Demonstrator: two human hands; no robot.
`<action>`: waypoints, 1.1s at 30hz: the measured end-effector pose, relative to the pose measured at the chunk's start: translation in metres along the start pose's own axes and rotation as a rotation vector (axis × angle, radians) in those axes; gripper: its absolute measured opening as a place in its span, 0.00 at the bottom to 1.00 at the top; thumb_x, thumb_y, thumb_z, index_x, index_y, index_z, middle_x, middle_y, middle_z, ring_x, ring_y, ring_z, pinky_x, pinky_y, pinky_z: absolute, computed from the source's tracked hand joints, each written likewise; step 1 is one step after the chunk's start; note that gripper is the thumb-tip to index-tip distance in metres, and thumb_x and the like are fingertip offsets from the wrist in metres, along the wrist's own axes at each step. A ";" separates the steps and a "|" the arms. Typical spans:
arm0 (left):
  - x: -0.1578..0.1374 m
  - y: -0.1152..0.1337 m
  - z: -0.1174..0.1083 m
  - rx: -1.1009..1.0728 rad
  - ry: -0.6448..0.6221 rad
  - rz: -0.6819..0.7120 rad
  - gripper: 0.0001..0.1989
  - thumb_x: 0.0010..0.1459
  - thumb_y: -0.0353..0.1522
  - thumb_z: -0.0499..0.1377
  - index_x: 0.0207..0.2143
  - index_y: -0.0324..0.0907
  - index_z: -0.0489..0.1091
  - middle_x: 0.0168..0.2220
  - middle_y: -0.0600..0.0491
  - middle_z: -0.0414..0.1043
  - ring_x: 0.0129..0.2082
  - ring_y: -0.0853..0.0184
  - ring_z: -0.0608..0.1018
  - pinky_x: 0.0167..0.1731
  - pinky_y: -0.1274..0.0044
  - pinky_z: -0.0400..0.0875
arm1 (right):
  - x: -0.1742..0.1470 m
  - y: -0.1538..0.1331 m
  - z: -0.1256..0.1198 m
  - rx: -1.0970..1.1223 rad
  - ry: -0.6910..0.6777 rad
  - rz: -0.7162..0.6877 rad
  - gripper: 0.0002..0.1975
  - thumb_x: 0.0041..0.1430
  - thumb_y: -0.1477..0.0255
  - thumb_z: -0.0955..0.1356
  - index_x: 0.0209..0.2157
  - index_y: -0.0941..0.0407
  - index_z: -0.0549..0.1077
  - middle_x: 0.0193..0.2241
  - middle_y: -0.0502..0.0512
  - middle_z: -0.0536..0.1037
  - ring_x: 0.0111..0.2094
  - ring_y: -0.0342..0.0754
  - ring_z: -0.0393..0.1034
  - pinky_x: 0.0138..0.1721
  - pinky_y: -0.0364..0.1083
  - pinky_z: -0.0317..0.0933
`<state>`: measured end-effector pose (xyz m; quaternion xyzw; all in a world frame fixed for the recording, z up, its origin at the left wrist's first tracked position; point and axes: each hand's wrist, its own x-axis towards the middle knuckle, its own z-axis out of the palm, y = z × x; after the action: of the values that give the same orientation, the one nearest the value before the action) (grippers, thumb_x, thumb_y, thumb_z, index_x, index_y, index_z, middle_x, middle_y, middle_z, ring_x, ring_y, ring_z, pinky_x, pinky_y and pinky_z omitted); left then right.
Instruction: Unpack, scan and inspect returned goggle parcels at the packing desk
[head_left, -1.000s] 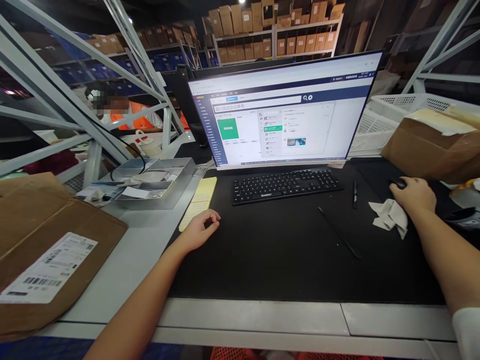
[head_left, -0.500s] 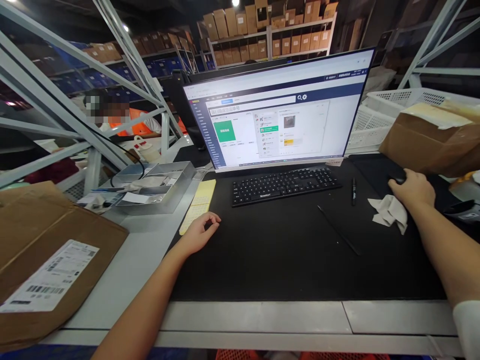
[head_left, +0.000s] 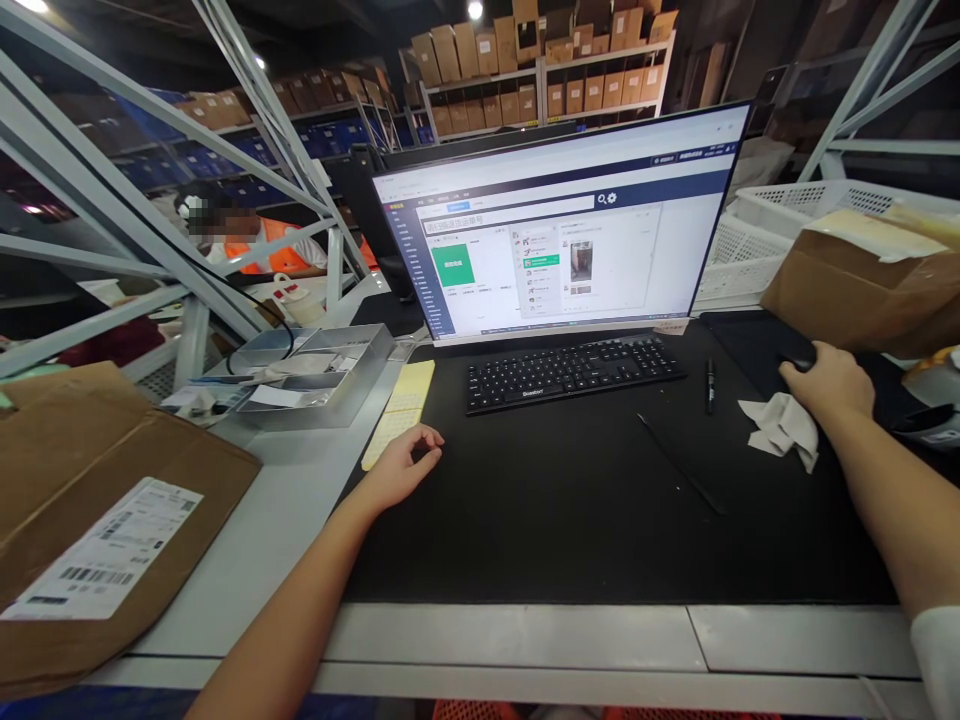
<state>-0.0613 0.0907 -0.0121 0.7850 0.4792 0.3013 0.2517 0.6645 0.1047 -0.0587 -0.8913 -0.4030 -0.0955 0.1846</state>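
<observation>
Mouse [head_left: 804,358], black and smooth, lies at the right of the desk [head_left: 292,490], mostly hidden beneath the right hand [head_left: 832,385]; only its front edge shows. The fingers of that hand are bent over it, resting around its shell. The left hand [head_left: 405,462] lies at the left edge of a black mat [head_left: 570,530], fingers loosely curled with a gap between thumb and forefinger, holding nothing visible; it partly covers a yellow notepad [head_left: 409,390].

Just beside the right hand sits a crumpled off-white cloth [head_left: 784,428], with a black marker [head_left: 710,387] near it and a thin dark rod [head_left: 679,465] slanting across the mat. Behind the mouse, a brown carton [head_left: 847,290] crowds that corner, in front of white baskets [head_left: 739,250]. A black keyboard [head_left: 570,375] lies below the lit monitor [head_left: 487,260]. To the left are a grey divided tray [head_left: 337,400] of papers and a large cardboard box [head_left: 172,450]; beyond the metal frame, a person in an orange vest [head_left: 262,245] is seated.

On screen, a search bar carries grey Chinese characters, a green tile has white ones, and a chat window shows a photo. The keyboard's white brand lettering is too blurred to read surely. The box's white label [head_left: 105,550] bears barcodes, its print too small to make out.
</observation>
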 end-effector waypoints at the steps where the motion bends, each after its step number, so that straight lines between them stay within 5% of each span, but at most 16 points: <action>1: 0.000 0.001 0.000 -0.002 -0.003 -0.004 0.10 0.59 0.39 0.59 0.32 0.44 0.61 0.40 0.49 0.74 0.41 0.62 0.76 0.45 0.68 0.70 | 0.000 0.000 0.000 0.000 0.005 0.012 0.35 0.62 0.51 0.64 0.63 0.59 0.66 0.54 0.70 0.71 0.50 0.63 0.69 0.47 0.56 0.64; 8: -0.001 0.003 0.000 -0.002 -0.033 -0.025 0.10 0.59 0.39 0.58 0.33 0.44 0.61 0.40 0.49 0.73 0.41 0.63 0.76 0.46 0.69 0.70 | 0.001 0.001 0.000 -0.010 -0.020 -0.025 0.29 0.65 0.54 0.62 0.61 0.53 0.70 0.60 0.64 0.67 0.55 0.61 0.66 0.53 0.56 0.63; 13: -0.001 0.001 0.001 0.000 -0.041 -0.026 0.10 0.59 0.39 0.58 0.33 0.44 0.61 0.40 0.50 0.73 0.42 0.63 0.76 0.46 0.69 0.70 | 0.002 0.000 0.000 -0.015 -0.004 0.017 0.35 0.62 0.51 0.64 0.63 0.58 0.66 0.55 0.69 0.71 0.52 0.65 0.69 0.48 0.57 0.66; 23: 0.000 0.000 0.000 0.030 -0.063 -0.017 0.10 0.60 0.39 0.58 0.33 0.44 0.62 0.40 0.50 0.74 0.40 0.63 0.76 0.44 0.69 0.71 | 0.002 0.003 0.002 -0.033 -0.024 -0.031 0.30 0.64 0.52 0.60 0.61 0.52 0.71 0.61 0.62 0.67 0.56 0.62 0.67 0.53 0.55 0.63; 33: 0.000 0.001 0.000 0.058 -0.078 -0.028 0.09 0.60 0.40 0.56 0.33 0.44 0.63 0.39 0.50 0.74 0.41 0.62 0.76 0.44 0.69 0.71 | 0.000 -0.001 -0.002 -0.026 -0.016 -0.005 0.34 0.62 0.50 0.62 0.61 0.58 0.69 0.55 0.67 0.71 0.52 0.64 0.69 0.47 0.56 0.65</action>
<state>-0.0607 0.0907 -0.0116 0.7963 0.4886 0.2527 0.2516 0.6642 0.1045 -0.0566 -0.8933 -0.4053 -0.0942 0.1697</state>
